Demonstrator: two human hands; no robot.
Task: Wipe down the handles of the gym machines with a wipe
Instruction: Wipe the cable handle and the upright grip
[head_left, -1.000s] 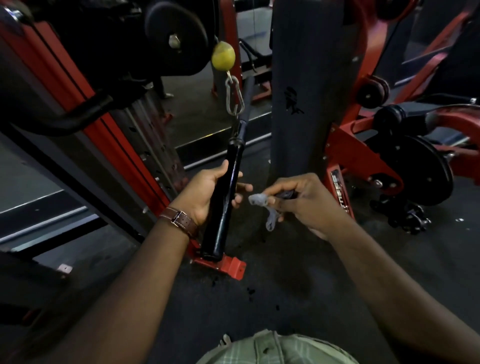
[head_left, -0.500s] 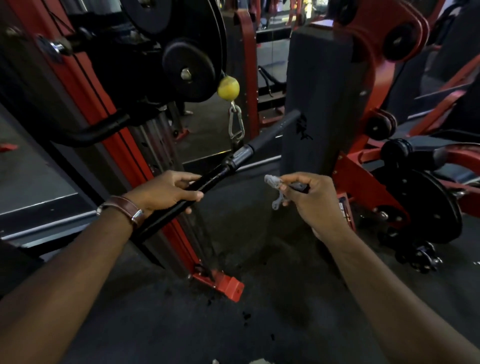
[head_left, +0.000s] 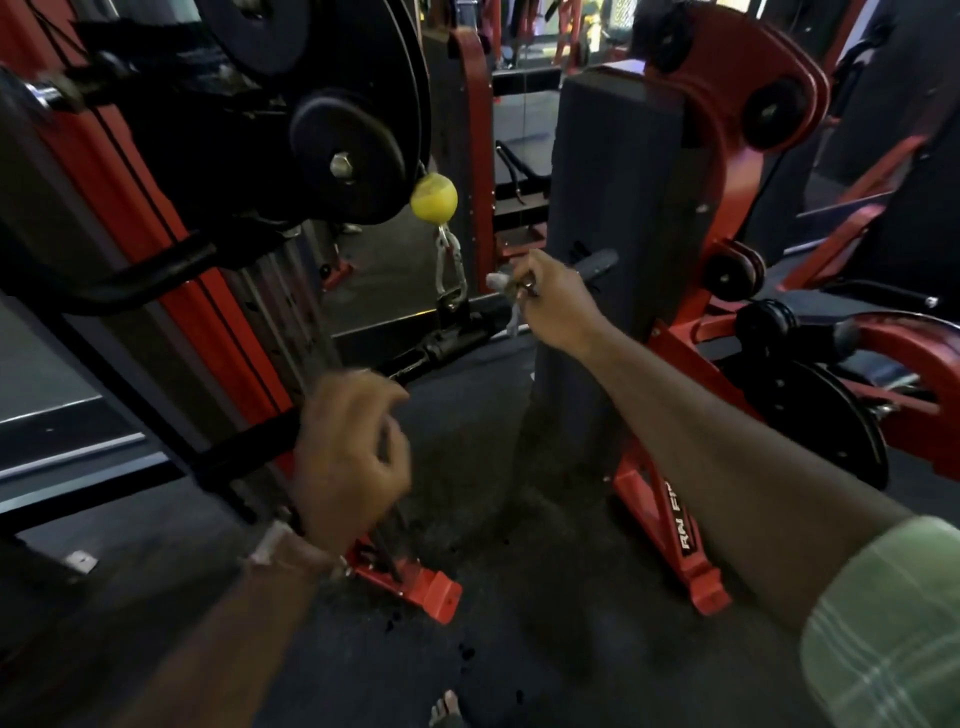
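Right hand (head_left: 545, 296) pinches a crumpled grey wipe (head_left: 506, 296); left hand's (head_left: 350, 447) blurred fingers curl, grip unclear

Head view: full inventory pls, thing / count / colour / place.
bar handle: 1, black, hangs by a strap from the carabiner, slanting from lower left to upper right across the middle
wipe: 1, pale grey, crumpled, at the bar's far end
carabiner: 1, silver, under the ball
ball stopper: 1, yellow, below the pulley
pulley wheel: 1, black, top centre
machine frames: red and black, left and right
weight-stack shroud: 1, dark grey, centre right
floor: dark, speckled
wristband: 1, colour unclear, left wrist
sleeve: 1, green plaid, right arm
left hand: grips the bar's near part, blurred
right hand: pinches the wipe at the bar's far part
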